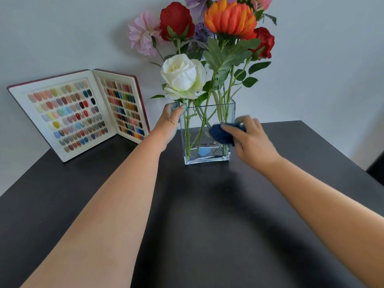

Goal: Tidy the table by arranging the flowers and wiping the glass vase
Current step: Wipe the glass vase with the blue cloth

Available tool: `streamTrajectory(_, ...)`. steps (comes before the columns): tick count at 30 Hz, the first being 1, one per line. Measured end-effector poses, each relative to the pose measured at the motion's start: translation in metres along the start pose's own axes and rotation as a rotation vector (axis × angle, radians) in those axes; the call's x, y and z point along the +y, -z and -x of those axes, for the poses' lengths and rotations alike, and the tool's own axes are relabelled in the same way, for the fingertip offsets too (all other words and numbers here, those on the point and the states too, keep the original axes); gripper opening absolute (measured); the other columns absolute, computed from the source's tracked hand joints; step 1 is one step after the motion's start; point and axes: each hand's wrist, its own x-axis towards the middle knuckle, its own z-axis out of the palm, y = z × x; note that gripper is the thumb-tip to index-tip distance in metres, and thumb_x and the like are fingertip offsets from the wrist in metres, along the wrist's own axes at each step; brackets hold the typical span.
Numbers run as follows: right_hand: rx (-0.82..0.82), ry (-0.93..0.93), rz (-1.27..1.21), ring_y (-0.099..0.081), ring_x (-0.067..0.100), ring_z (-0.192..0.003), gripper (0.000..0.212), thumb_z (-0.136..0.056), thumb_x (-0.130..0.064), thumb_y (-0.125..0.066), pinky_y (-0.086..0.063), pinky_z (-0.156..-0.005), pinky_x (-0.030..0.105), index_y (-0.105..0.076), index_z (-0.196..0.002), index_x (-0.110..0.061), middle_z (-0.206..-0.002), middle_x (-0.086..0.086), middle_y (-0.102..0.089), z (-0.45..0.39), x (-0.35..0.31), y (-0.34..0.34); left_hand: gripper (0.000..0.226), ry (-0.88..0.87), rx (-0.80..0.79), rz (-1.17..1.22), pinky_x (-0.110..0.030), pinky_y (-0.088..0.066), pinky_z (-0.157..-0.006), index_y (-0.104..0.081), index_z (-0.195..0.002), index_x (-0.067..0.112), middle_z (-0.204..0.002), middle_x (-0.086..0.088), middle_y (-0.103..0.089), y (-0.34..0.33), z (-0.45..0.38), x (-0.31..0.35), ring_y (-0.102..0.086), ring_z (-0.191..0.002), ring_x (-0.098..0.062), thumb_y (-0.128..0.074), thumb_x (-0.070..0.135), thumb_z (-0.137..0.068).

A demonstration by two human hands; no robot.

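Observation:
A clear rectangular glass vase stands on the black table near its far edge. It holds several artificial flowers: a white rose, red roses, an orange bloom, pink and purple ones. My left hand grips the vase's upper left corner. My right hand presses a dark blue cloth against the vase's front right face. The cloth and fingers are motion-blurred.
An open nail-colour sample book with a red cover leans against the white wall at the back left. The table's right edge runs diagonally past my right forearm. A dark object sits beyond that edge.

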Motion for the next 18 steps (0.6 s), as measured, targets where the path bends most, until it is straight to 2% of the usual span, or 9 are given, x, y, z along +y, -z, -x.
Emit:
streamTrajectory(3, 0.16, -0.029, -0.018, -0.051, 0.043, -0.083, 0.04, -0.081, 0.006, -0.058, -0.05, -0.063, 0.043, -0.067, -0.117, -0.008, -0.108, 0.027, -0.056, -0.024, -0.014, 0.005, 0.052, 0.006, -0.001, -0.009, -0.032, -0.023, -0.097, -0.033, -0.143, 0.019, -0.144, -0.005, -0.041, -0.001, 0.001, 0.001, -0.038, -0.12, -0.013, -0.037, 0.048, -0.099)
streamTrajectory(6, 0.159, -0.043, -0.028, -0.051, 0.044, -0.082, 0.043, -0.078, 0.007, -0.06, -0.052, -0.061, 0.045, -0.065, -0.118, -0.007, -0.107, 0.027, -0.056, -0.015, -0.032, -0.013, 0.053, -0.002, 0.004, 0.007, -0.03, -0.023, -0.096, -0.032, -0.143, 0.019, -0.143, -0.005, -0.041, -0.002, 0.005, 0.002, -0.039, -0.126, -0.017, -0.038, 0.046, -0.099)
streamTrajectory(8, 0.081, -0.009, -0.036, -0.05, 0.042, -0.082, 0.046, -0.076, 0.007, -0.061, -0.053, -0.06, 0.048, -0.063, -0.121, -0.006, -0.108, 0.024, -0.054, 0.001, -0.044, -0.034, 0.064, -0.015, 0.005, 0.032, -0.03, -0.023, -0.096, -0.034, -0.143, 0.019, -0.138, -0.001, -0.043, -0.003, 0.009, 0.002, -0.039, -0.125, -0.014, -0.04, 0.053, -0.089)
streamTrajectory(11, -0.126, 0.065, 0.004, -0.044, 0.037, -0.088, 0.054, -0.073, 0.003, -0.066, -0.054, -0.051, 0.048, -0.059, -0.126, -0.01, -0.113, 0.011, -0.04, 0.026, -0.053, -0.06, 0.072, -0.02, 0.004, 0.059, -0.029, -0.024, -0.095, -0.035, -0.142, 0.02, -0.139, -0.001, -0.043, -0.003, 0.011, 0.004, -0.038, -0.122, -0.011, -0.039, 0.056, -0.079)
streamTrajectory(14, -0.319, 0.081, 0.021, -0.047, 0.039, -0.094, 0.056, -0.074, 0.001, -0.068, -0.056, -0.059, 0.051, -0.059, -0.128, -0.014, -0.117, 0.015, -0.045, 0.032, -0.048, -0.061, 0.072, -0.017, -0.001, 0.055, -0.029, -0.025, -0.095, -0.035, -0.141, 0.021, -0.139, 0.0, -0.043, -0.002, 0.011, 0.006, -0.038, -0.121, -0.011, -0.039, 0.056, -0.079)
streamTrajectory(16, -0.276, 0.113, -0.004, -0.05, 0.041, -0.09, 0.05, -0.076, 0.002, -0.064, -0.055, -0.066, 0.052, -0.062, -0.124, -0.011, -0.111, 0.02, -0.054, 0.022, -0.048, -0.049, 0.072, -0.019, -0.01, 0.053, -0.03, -0.025, -0.095, -0.035, -0.141, 0.021, -0.14, -0.001, -0.043, -0.003, 0.01, 0.004, -0.038, -0.122, -0.012, -0.039, 0.057, -0.079)
streamTrajectory(18, -0.091, 0.12, -0.04, -0.052, 0.042, -0.081, 0.044, -0.077, 0.003, -0.055, -0.054, -0.069, 0.048, -0.066, -0.118, -0.007, -0.103, 0.024, -0.058, 0.001, -0.051, -0.033, 0.071, -0.015, -0.021, 0.034, -0.031, -0.027, -0.095, -0.034, -0.141, 0.023, -0.141, -0.002, -0.044, -0.002, 0.009, 0.002, -0.04, -0.123, -0.013, -0.04, 0.058, -0.08)
